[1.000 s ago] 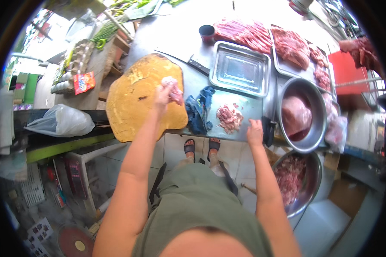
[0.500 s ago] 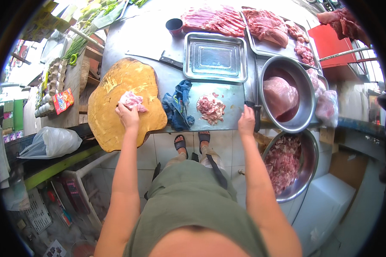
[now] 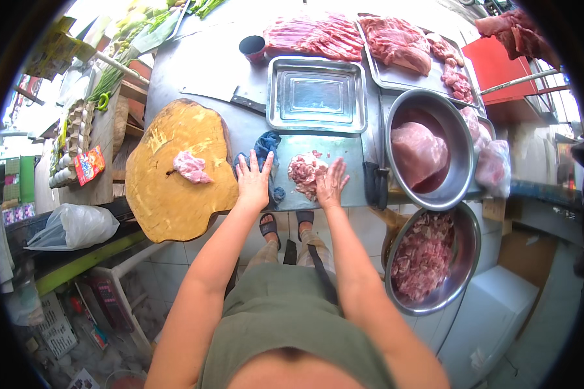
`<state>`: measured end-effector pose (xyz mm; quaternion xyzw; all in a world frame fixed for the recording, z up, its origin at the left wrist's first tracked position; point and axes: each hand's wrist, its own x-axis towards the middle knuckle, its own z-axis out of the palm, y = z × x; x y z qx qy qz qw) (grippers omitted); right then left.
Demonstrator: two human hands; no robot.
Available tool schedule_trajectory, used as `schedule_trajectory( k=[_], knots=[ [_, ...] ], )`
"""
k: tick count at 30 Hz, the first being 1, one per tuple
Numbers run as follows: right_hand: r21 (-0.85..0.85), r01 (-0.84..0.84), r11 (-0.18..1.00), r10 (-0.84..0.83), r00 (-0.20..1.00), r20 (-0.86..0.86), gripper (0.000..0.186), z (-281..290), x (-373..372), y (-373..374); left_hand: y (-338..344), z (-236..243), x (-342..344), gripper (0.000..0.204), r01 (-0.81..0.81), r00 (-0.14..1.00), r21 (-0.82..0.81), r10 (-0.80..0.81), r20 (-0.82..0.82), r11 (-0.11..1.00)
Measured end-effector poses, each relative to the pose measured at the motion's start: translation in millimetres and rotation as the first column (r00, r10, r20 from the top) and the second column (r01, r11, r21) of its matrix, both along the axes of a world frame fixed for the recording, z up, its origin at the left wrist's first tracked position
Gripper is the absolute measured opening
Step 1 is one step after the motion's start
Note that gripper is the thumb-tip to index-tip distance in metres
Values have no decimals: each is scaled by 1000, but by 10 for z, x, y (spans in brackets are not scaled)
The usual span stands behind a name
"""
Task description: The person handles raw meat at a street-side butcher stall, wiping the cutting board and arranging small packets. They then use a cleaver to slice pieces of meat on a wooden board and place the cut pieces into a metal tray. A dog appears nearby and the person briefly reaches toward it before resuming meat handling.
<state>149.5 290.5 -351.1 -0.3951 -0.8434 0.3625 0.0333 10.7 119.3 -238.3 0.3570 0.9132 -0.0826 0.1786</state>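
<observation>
Blue cloth [image 3: 268, 141] beneath left hand [image 3: 254, 182]; long axis runs near-to-far.

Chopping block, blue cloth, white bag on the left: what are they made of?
Chopping block: wood, worn matte; irregular slab, dark bark-like edge. Blue cloth: soft matte fabric, crumpled; fibre unclear. White bag: probably thin plastic, slightly glossy; translucent, with bright creases.
</observation>
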Motion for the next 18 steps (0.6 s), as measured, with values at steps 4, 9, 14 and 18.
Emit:
schedule_trajectory(
  k=[4, 9, 14, 18],
  knots=[
    [-193, -259, 946, 218, 953, -212, 88, 134, 79, 305, 117, -76, -63, 93, 20, 997, -70, -15, 72, 997],
    [-163, -130, 978, 102, 980, -170, 71, 215, -175, 346, 113, -40, -147, 88, 26, 990, -17, -24, 137, 1000],
    [-206, -168, 964, 127, 972, -198, 61, 337, -301, 364, 101, -44, -170, 96, 41, 986, -3, -40, 161, 999],
    [-3, 38, 999, -38, 983, -182, 62, 345, -168, 516, 83, -47, -146, 94, 59, 988, 14, -60, 142, 998]
  ],
)
